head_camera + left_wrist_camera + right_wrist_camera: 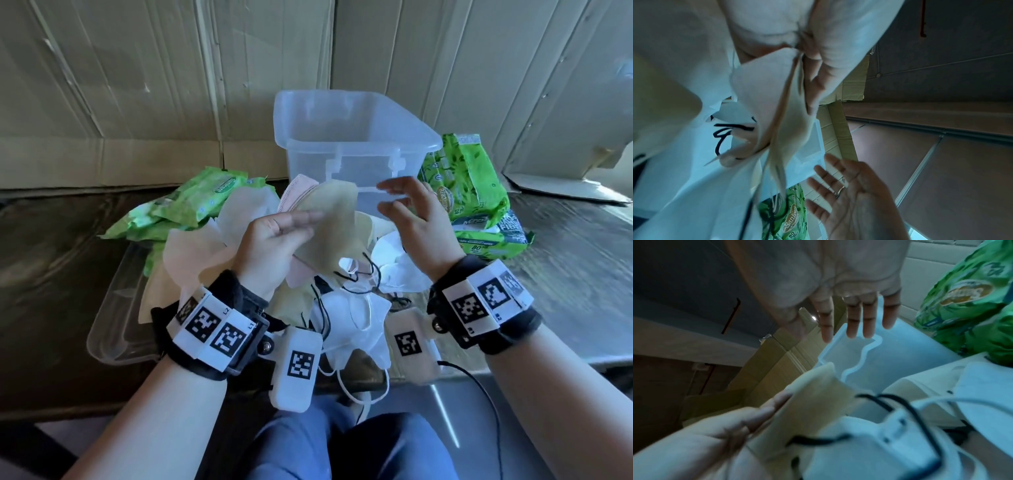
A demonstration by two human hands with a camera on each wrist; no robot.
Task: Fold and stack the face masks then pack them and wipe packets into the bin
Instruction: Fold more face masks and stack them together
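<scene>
My left hand [284, 236] holds a folded beige face mask [329, 219] up in front of the clear plastic bin [356, 137], pinched between thumb and fingers, with a pink mask [294, 192] behind it. In the right wrist view, the left hand's fingers [760, 413] lie along the beige mask [813, 402]. My right hand [411, 219] hovers just right of the mask with its fingers spread and nothing in them. More white, beige and pink masks [356, 315] lie in a loose pile below both hands. Green wipe packets lie left [191, 198] and right [469, 178] of the bin.
The bin's clear lid [116, 329] lies flat on the dark table at the left, partly under masks. Cardboard sheets [137, 85] stand behind the bin. Black and white ear loops [363, 270] trail from the pile toward the table's near edge.
</scene>
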